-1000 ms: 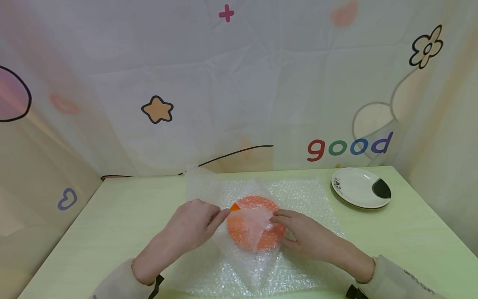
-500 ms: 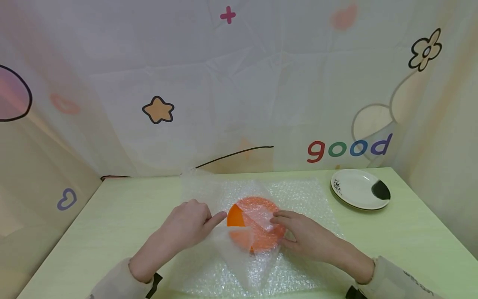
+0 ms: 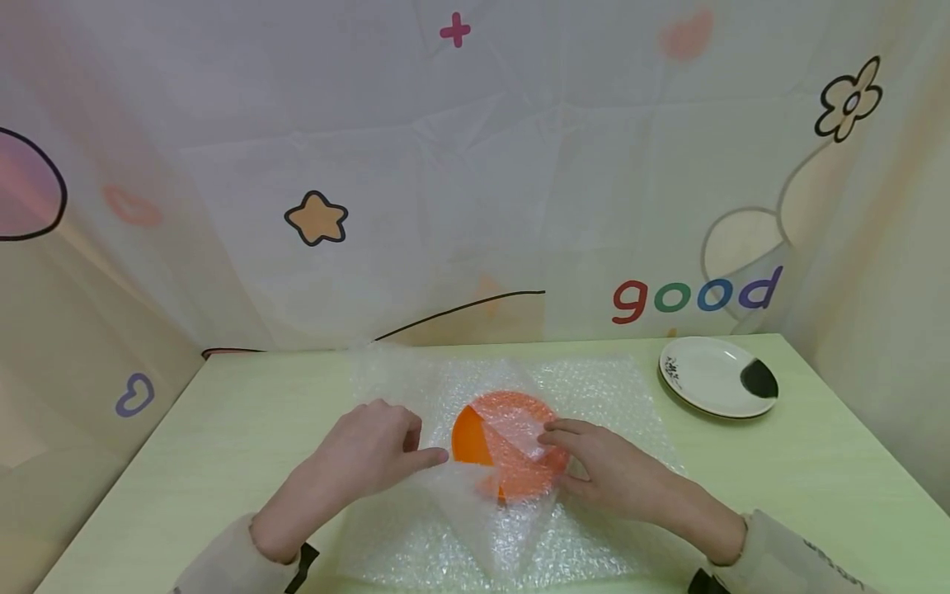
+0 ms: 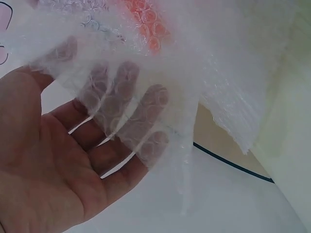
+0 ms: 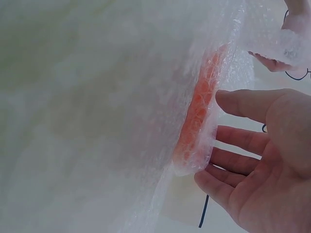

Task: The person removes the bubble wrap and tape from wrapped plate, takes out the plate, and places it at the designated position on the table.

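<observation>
A flat, round orange disc (image 3: 469, 439) lies mid-table, mostly covered by folded layers of clear bubble wrap (image 3: 594, 544). A wedge at its left is bare; whether it is a plate or a lid I cannot tell. My left hand (image 3: 374, 445) is just left of the disc. In the left wrist view, a loose flap of wrap (image 4: 180, 111) lies over its spread fingertips, thumb apart. My right hand (image 3: 612, 466) rests against the disc's right edge through the wrap, fingers fairly straight. In the right wrist view, the wrapped edge (image 5: 201, 109) shows beside its thumb and fingertips.
A white plate (image 3: 712, 375) with a dark patch sits at the back right of the pale green table (image 3: 185, 487); a second rim may show beneath it. A printed curtain (image 3: 475, 181) hangs behind and along both sides.
A flap of wrap over the disc's left has been drawn back toward the lower left, baring more orange. My left hand has shifted slightly left and down; the right has stayed put.
</observation>
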`<state>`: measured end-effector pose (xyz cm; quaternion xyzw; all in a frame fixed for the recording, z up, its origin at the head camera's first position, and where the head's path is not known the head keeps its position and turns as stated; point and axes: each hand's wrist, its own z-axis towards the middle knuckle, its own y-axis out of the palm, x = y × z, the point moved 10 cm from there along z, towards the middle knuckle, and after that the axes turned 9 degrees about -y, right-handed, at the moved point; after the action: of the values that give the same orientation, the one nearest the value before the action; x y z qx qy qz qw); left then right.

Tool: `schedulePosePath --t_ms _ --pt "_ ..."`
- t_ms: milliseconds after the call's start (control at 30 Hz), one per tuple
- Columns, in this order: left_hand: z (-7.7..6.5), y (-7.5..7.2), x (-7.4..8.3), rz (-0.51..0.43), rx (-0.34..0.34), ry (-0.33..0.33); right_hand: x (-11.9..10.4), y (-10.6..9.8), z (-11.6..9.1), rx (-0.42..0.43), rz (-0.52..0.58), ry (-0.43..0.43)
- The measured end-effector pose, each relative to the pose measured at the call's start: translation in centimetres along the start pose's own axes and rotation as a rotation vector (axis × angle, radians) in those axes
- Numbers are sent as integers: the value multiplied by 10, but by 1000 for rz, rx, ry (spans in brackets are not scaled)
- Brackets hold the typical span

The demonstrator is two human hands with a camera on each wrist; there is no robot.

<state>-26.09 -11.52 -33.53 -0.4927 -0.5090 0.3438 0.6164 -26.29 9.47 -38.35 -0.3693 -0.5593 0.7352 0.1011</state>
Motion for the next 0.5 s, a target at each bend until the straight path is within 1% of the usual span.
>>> schedulePosePath --t_ms 267,367,500 --pt "-2 6 -10 8 -76 -50 5 2 1 -3 6 39" --pt "-2 8 -13 21 -92 -53 5 2 1 -2 5 32" --pt "-3 13 -17 39 -137 -71 5 2 1 -4 5 31"
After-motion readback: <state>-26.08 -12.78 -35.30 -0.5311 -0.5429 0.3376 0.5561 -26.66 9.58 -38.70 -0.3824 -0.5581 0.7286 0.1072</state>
